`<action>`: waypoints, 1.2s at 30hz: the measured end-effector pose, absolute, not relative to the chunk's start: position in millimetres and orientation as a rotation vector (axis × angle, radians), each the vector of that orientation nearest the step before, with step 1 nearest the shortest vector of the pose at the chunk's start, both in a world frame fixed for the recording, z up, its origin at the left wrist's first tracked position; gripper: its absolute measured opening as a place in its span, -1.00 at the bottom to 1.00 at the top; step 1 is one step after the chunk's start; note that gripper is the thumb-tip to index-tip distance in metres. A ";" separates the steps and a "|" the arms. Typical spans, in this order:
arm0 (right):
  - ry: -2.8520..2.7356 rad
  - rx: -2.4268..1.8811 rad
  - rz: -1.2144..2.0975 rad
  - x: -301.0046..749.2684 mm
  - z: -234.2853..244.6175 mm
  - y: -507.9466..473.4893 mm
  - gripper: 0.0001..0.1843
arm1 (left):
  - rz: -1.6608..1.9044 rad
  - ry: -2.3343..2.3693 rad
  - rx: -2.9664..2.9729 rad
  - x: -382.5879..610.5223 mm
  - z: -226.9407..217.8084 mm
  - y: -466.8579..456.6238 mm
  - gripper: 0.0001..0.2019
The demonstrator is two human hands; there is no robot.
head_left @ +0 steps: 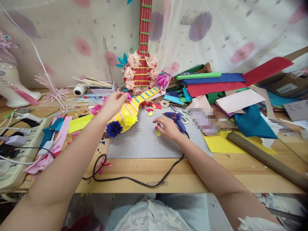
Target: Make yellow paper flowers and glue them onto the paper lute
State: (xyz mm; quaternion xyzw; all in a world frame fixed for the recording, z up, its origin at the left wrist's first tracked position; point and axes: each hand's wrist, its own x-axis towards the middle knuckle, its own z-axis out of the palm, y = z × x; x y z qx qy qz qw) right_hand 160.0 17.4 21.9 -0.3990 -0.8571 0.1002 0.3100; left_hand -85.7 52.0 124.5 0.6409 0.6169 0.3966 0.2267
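My left hand reaches over a yellow paper guitar lying at an angle on the table, fingers pinching a small pink paper piece at its neck. A yellow paper flower and a dark blue paper flower sit on the guitar's body. My right hand rests on the grey cutting mat, fingertips touching a small yellow paper scrap. Just behind that hand lies a blue glue gun, its black cord trailing across the table's front.
A red paper guitar with pink flowers stands against the curtain. Coloured paper sheets pile up at right, with a brown cardboard tube. A power strip with plugs lies at left. Scissors and a tape roll sit behind the mat.
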 end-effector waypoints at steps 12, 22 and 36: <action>-2.227 -1.279 0.390 173.3 4.8 1.8 -0.77 | 0.760 1.471 2.072 18.2 11.4 -3.4 -0.64; -2.145 -1.217 0.660 167.3 -2.3 -1.4 -0.66 | 0.862 1.432 2.062 11.9 -6.2 -9.4 -0.61; -1.874 -1.142 0.729 161.2 -3.9 1.5 -0.66 | 1.063 1.332 1.643 10.8 -11.8 -2.4 -0.77</action>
